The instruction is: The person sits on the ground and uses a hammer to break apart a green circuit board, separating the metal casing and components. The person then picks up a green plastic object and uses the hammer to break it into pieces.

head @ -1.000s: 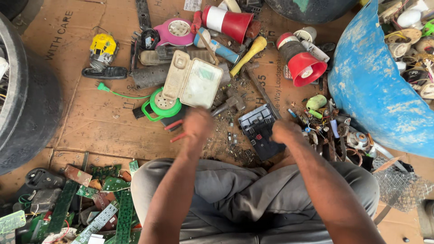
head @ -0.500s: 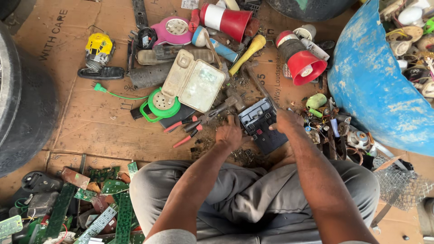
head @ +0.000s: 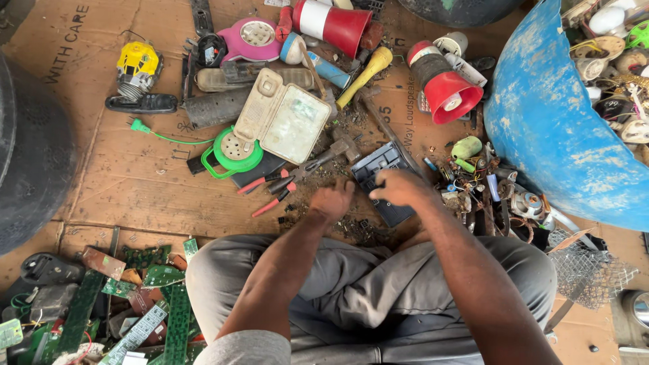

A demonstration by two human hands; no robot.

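I sit cross-legged on cardboard with both arms stretched forward. My right hand (head: 404, 188) lies over a black, flat electronic casing (head: 374, 170) and grips its top. My left hand (head: 332, 200) is curled at the casing's left edge, blurred, so its hold is unclear. Red-handled pliers (head: 269, 187) lie just left of that hand. A hammer (head: 342, 144) rests beyond the casing, and small dark scraps (head: 359, 230) litter the cardboard between my hands and knees.
A beige hinged device (head: 284, 116) and a green round gadget (head: 233, 149) lie ahead on the left. Two red-and-white megaphones (head: 447, 89) stand at the back. A blue tub (head: 547, 122) of junk is on the right, green circuit boards (head: 162, 304) at lower left, a tyre (head: 30, 149) at far left.
My left hand has moved right from near the pliers to the casing's left edge. My right hand has shifted left onto the casing.
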